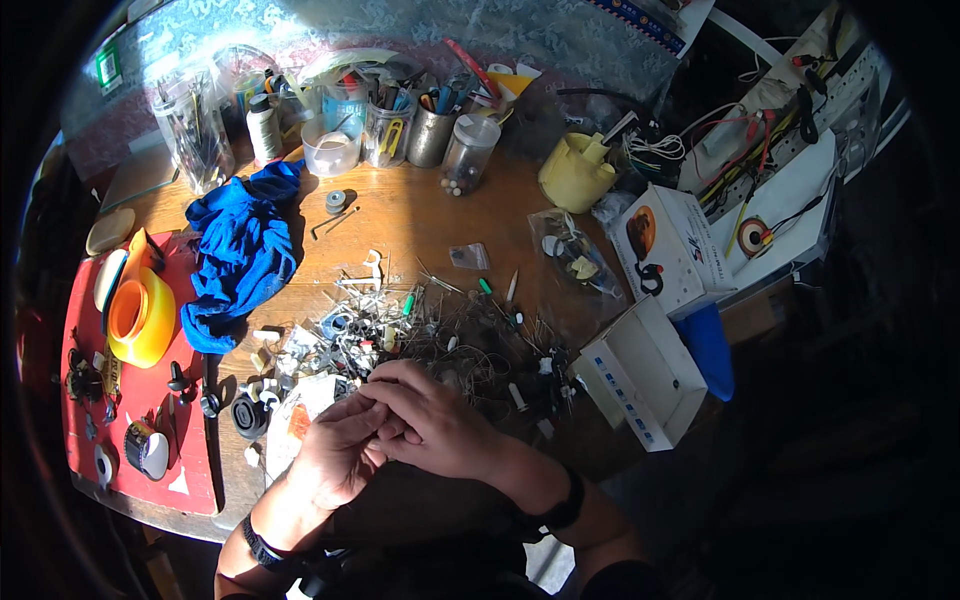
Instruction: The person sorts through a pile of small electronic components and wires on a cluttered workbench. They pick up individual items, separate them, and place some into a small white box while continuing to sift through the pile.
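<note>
My left hand (pixel 338 448) and my right hand (pixel 440 425) meet at the near edge of the wooden table (pixel 390 225). Their fingers are closed and pressed against each other; whatever lies between them, if anything, is hidden. Just beyond the hands spreads a tangled heap of small metal and plastic parts (pixel 385 325), with thin wires and pins in it. A crumpled white plastic bag (pixel 312 392) lies beside my left hand. Past the heap are a small clear bag (pixel 468 257) and two loose green-ended pieces.
Left, a red board (pixel 190 455) carries a yellow-orange container (pixel 142 315) and a tape roll (pixel 147 450); a blue cloth (pixel 240 250) lies beside it. Jars of tools and a thread spool (pixel 264 130) line the back. An open white box (pixel 645 375) and a yellow holder (pixel 575 180) stand right.
</note>
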`<state>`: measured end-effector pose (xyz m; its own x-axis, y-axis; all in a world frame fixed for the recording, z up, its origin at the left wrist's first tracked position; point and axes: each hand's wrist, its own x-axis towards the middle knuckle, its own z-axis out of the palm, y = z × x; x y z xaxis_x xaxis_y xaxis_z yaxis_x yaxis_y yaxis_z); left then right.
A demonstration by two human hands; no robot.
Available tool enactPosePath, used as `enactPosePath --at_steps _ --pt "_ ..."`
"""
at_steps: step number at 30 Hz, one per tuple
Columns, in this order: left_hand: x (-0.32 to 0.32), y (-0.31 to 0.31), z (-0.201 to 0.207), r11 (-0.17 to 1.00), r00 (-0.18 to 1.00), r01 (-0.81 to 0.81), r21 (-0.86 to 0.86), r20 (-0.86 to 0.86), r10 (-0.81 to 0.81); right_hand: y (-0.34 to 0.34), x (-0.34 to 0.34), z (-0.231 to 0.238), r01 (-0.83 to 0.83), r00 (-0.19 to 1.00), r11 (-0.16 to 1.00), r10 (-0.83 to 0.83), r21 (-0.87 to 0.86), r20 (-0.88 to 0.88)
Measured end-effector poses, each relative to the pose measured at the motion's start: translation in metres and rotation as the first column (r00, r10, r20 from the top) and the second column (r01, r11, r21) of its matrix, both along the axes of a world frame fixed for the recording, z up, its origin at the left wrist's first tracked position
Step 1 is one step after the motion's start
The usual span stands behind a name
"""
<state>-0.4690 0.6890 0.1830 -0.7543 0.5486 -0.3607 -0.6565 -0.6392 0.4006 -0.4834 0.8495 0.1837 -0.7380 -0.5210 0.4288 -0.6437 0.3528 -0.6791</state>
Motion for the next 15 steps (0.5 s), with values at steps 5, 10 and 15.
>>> enactPosePath --at_steps 5,10,15 --pt "0.000 0.001 -0.001 0.997 0.998 -0.042 -0.063 0.041 0.044 0.003 0.005 0.001 -0.002 0.976 0.975 0.051 -0.224 0.214" --pt "0.002 0.003 -0.004 0.996 0.993 0.089 -0.025 -0.075 -0.091 0.004 0.007 -0.002 0.007 0.940 0.970 0.076 -0.241 0.333" --pt "0.003 0.002 -0.009 0.996 0.997 0.060 0.060 0.036 -0.062 0.002 0.013 -0.008 0.017 0.983 0.983 0.017 -0.181 0.181"
